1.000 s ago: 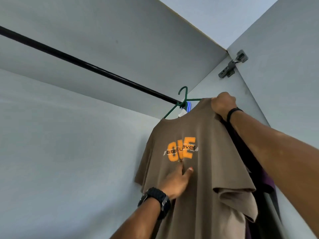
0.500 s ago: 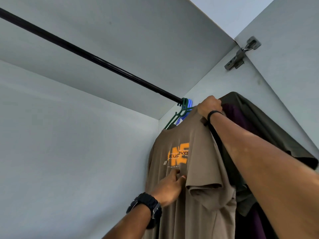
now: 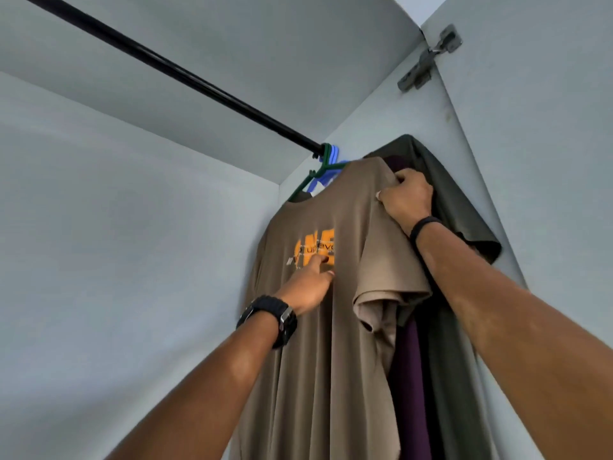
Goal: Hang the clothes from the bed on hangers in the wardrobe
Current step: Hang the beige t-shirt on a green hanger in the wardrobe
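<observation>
Metal cabinet hinge (image 3: 428,59), grey, mounted at the upper right where the pale grey door panel (image 3: 537,127) meets the side wall. Black chunky wristwatch (image 3: 270,318) with a silver buckle, worn on one wrist. Thin black wristband (image 3: 423,225), worn on the other wrist. White ceiling patch (image 3: 414,5), visible above the top edge.

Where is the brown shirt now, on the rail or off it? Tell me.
On the rail. The brown shirt hangs from a green hanger hooked over the black rail; the right hand grips its shoulder.
</observation>
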Motion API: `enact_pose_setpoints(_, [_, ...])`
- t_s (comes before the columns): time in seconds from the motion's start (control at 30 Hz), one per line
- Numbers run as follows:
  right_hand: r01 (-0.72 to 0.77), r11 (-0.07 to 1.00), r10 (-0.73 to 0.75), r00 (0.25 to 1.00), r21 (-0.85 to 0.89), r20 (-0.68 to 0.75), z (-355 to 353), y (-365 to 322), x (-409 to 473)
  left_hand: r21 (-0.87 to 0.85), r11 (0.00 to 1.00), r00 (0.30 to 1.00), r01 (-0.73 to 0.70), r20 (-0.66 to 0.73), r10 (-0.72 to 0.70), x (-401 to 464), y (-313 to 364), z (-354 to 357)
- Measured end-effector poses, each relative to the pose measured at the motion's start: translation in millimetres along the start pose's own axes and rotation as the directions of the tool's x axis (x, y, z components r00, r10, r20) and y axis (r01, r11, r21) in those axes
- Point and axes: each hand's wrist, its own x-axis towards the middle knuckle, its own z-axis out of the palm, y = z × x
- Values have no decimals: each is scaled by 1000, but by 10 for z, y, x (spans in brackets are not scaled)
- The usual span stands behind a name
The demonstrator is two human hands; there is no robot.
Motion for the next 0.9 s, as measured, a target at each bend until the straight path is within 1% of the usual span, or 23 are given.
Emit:
enact_pose_setpoints(0.1, [-112,991,109,993,75,52,-176,116,-420,-102,994,998,45,43,-41,-145,104,75])
enact_pose_setpoints(0.2, [-210,968,205,977,139,49,-272,204,-869,-137,990,998,33,52,-26,-368,181,142])
enact_pose_setpoints(0.27, [-229,959,222,973,169,60,-352,208,-1211,-97,995,1000,3,1,-3,-601,218,168])
enact_pose_setpoints(0.33, [-259,939,243,965,226,96,-458,183,-1567,-94,996,999,3,-48,-8,-907,228,196])
enact_pose_setpoints(0.4, [-332,886,301,943,323,143,-564,144,-1905,-112,993,995,29,-90,-39,-1238,246,203])
enact_pose_setpoints(0.47, [-421,817,360,906,394,221,-658,103,-2246,-121,990,983,79,-154,-97,-1595,292,195])
enact_pose_setpoints(0.57, [-496,778,359,855,385,375,-823,-22,-2827,-125,980,957,155,-226,-181,-2213,378,202])
enact_pose_setpoints(0.63, [-551,736,338,803,395,491,-1001,-151,-3204,-100,973,937,207,-266,-226,-2685,475,246])
enact_pose_setpoints(0.7, [-621,673,324,736,402,595,-1202,-274,-3567,-72,962,912,263,-307,-272,-3205,551,309])
enact_pose_setpoints(0.77, [-689,597,278,658,410,700,-1474,-418,-3957,-55,940,872,336,-358,-333,-3822,680,370])
enact_pose_setpoints(0.87, [-775,517,200,523,364,828,-1982,-667,-4583,-63,880,767,470,-464,-443,-4791,993,409])
enact_pose_setpoints(0.9, [-809,487,170,458,330,872,-2185,-775,-4804,-68,851,719,520,-503,-480,-5136,1143,415])
